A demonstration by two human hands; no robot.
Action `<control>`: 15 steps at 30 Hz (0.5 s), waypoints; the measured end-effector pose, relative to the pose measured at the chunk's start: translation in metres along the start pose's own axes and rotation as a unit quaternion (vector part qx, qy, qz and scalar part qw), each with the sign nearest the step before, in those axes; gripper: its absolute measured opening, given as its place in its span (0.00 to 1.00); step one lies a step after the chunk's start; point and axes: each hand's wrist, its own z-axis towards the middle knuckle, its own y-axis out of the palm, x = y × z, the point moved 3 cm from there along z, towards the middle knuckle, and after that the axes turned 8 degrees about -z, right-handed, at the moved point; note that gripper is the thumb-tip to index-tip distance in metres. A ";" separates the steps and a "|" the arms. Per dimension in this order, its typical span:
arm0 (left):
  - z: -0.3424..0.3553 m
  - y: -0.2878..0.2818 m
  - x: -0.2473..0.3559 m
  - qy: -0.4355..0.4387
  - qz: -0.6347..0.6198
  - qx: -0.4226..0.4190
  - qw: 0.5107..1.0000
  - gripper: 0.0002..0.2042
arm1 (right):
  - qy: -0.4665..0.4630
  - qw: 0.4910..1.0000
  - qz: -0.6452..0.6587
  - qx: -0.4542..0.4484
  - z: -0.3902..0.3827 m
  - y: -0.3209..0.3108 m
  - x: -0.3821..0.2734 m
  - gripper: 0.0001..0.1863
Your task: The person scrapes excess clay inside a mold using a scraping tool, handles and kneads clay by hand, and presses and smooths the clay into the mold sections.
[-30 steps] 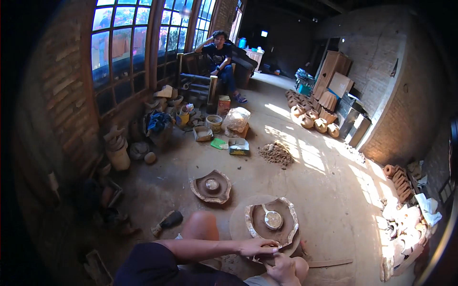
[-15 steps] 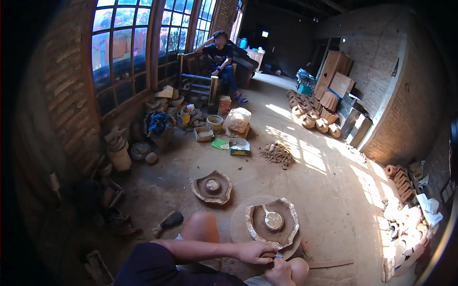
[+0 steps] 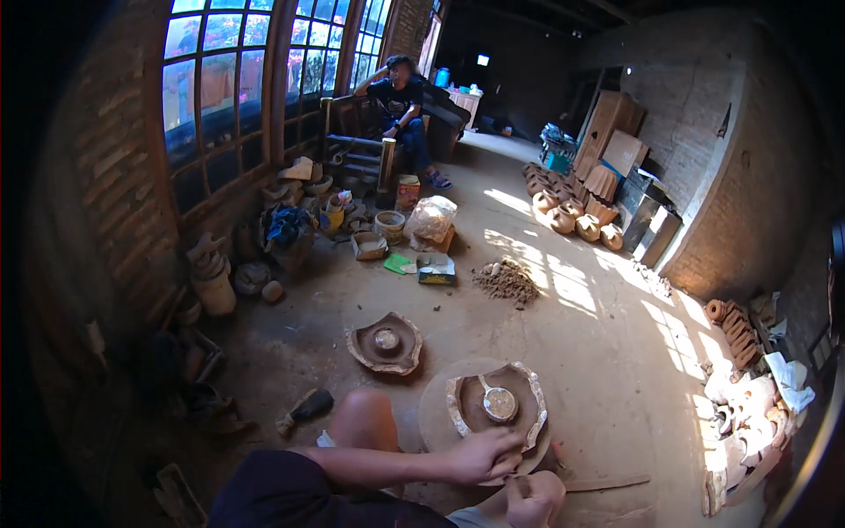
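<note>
My left hand (image 3: pixel 486 456) is closed, its fingers pinched together over the near edge of a broken clay mould (image 3: pixel 532 396) with a jagged pale rim. What those fingers hold, if anything, I cannot make out. Close below it, beside my knee, my right hand (image 3: pixel 533 500) is closed as well. A small brown piece (image 3: pixel 521 487) shows at its fingers, too small to name. Inside the mould rests a round pale disc with a short handle (image 3: pixel 500 404). The mould stands on a round flat board (image 3: pixel 433 422).
A second clay mould (image 3: pixel 385 343) lies further left, with a dark brush-like tool (image 3: pixel 305 412) near my knee. A flat wooden strip (image 3: pixel 607 483) is at right. Beyond are a crumbly clay heap (image 3: pixel 507 282), boxes, round pots (image 3: pixel 561 219) and a seated person (image 3: pixel 400 106).
My left hand has shifted up and slightly right, away from the brown lump it was on. My right hand has moved a little right. The bluish-white thing between them no longer shows.
</note>
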 end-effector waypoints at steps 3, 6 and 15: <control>0.028 -0.017 0.006 -0.049 0.037 0.102 0.993 0.24 | 0.256 0.946 0.189 0.055 -0.030 0.000 0.040 0.14; 0.041 0.033 0.003 0.072 -0.072 -0.120 0.988 0.34 | 0.450 0.716 0.528 -0.078 -0.083 0.016 0.095 0.29; 0.041 0.059 -0.001 0.048 -0.008 -0.201 0.978 0.43 | 0.403 0.482 0.761 0.158 -0.279 -0.057 0.226 0.24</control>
